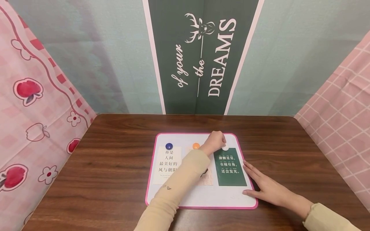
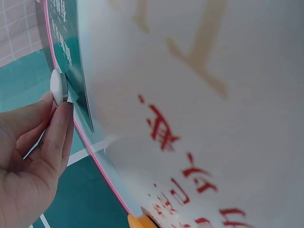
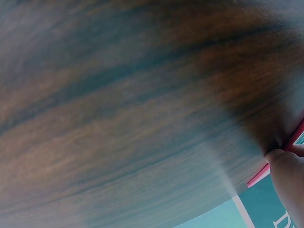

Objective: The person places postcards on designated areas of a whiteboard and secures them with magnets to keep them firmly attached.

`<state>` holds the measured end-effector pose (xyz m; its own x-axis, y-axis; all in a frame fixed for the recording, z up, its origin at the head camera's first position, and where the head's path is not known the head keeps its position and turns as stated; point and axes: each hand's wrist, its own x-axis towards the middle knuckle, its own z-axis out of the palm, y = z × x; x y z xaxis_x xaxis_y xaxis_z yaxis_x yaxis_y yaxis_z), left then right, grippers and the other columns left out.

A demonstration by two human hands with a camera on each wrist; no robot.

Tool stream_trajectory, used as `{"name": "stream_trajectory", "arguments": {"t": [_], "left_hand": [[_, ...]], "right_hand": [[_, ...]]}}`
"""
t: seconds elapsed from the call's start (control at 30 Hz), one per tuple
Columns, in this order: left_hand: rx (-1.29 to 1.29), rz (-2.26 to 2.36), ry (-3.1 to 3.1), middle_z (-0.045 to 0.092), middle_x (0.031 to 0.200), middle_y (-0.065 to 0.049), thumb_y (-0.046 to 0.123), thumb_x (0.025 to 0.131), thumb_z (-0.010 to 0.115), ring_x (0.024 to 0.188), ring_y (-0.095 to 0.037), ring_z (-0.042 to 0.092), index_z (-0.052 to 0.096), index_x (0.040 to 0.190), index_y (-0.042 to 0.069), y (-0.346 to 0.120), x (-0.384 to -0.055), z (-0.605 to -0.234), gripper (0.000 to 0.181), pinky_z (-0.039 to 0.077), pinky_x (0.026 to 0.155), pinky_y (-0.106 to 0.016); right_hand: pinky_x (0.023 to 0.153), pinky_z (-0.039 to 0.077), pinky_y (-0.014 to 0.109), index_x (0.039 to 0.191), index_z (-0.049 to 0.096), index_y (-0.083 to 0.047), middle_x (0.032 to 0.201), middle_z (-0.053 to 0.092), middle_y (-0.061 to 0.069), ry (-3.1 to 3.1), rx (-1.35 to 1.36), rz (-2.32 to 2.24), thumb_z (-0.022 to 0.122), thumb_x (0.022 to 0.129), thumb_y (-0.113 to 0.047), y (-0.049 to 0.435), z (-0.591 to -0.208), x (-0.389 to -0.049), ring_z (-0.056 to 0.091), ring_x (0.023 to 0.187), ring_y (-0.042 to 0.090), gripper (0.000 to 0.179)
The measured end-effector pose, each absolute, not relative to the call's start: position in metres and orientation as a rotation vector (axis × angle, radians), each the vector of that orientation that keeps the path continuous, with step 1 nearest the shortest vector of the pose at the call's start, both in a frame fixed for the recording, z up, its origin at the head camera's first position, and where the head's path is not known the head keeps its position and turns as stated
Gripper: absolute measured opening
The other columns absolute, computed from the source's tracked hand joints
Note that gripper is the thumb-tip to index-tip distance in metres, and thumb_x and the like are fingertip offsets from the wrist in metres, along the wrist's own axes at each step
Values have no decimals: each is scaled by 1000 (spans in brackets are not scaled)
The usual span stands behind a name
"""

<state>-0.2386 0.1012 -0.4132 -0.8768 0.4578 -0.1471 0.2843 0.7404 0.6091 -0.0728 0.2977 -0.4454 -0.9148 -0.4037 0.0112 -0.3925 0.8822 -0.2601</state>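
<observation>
A whiteboard (image 1: pixel 214 198) with a pink frame lies on the table. Crossing over it, my left hand (image 1: pixel 215 141) pinches a round white magnet (image 1: pixel 225 148) at the top edge of a green card (image 1: pixel 231 179) with white writing. In the left wrist view, thumb and fingertips grip the magnet (image 2: pixel 58 88) by its side, and its grey base shows. My right hand (image 1: pixel 268 189) rests at the board's right edge with its fingers extended; in the right wrist view its fingertips meet the pink rim (image 3: pixel 259 175).
A blue magnet (image 1: pixel 169 146) sits at the top of a cream card (image 1: pixel 162 179) on the left. An orange magnet (image 1: pixel 196 146) tops the middle card (image 1: pixel 207 181), partly hidden by my left arm. Around the board is brown wooden table (image 1: pixel 110 166), with a printed curtain (image 1: pixel 115 64) behind.
</observation>
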Motion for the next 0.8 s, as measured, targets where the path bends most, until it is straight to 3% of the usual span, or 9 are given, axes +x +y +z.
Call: {"name": "stream_trajectory", "arguments": {"t": [0.5,0.67,0.8], "left_hand": [[554,809,2678,77,107,-6,11,94,72,82,-12,61,77,110,5,95,-240,-414,18,57,81,-21],[602,790,2692,76,104,-5,11,95,69,76,-11,57,76,108,5,86,-239,-412,16,52,71,-18],[690,734,2708,76,108,-6,13,97,67,83,-12,62,75,111,5,76,-237,-409,18,55,78,-20]], "right_hand": [[96,58,44,149,45,1,157,42,21,3015,-682,-403,74,86,-56,299,-447,-75,60,128,33,90],[96,57,45,148,48,-1,156,45,19,2991,-639,-410,73,87,-56,300,-444,-77,60,128,32,86],[96,57,50,141,56,0,148,53,17,2996,-606,-423,71,90,-52,300,-439,-83,63,123,31,74]]}}
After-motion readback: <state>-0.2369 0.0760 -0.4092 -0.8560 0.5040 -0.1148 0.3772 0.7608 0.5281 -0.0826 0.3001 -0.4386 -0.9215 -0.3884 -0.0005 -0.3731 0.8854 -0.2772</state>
